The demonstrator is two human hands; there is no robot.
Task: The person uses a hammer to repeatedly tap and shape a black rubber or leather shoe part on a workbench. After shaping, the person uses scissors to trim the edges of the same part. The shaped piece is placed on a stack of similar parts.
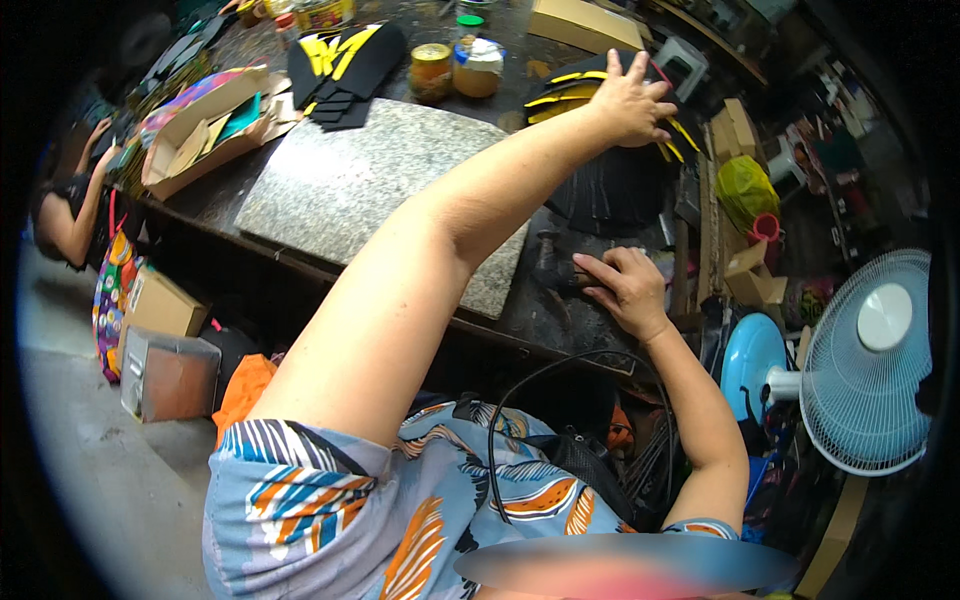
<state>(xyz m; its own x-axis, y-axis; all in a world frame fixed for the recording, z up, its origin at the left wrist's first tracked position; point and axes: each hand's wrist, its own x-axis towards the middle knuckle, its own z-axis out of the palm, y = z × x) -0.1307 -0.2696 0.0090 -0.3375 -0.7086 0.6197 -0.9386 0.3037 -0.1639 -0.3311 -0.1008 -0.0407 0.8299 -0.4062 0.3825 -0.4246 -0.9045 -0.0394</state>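
Observation:
My left hand (632, 105) reaches across to the far right of the bench. Its fingers are spread over a fanned stack of black pieces with yellow edges (565, 92); whether they touch is unclear. Nearer to me, my right hand (630, 290) rests low at the bench's right side. Its fingers curl at the handle of a dark hammer (547, 255), whose head lies on the bench; the grip is partly hidden. Several plain black pieces (610, 190) lie between my hands. Under my left arm is a speckled grey stone slab (350, 165).
Black pieces with yellow strips (345, 60) lie beyond the slab, beside two jars (430, 72). A cardboard box of scraps (205, 140) stands at left. A fan (865, 360) stands close to my right arm. Another person (75, 215) works at far left.

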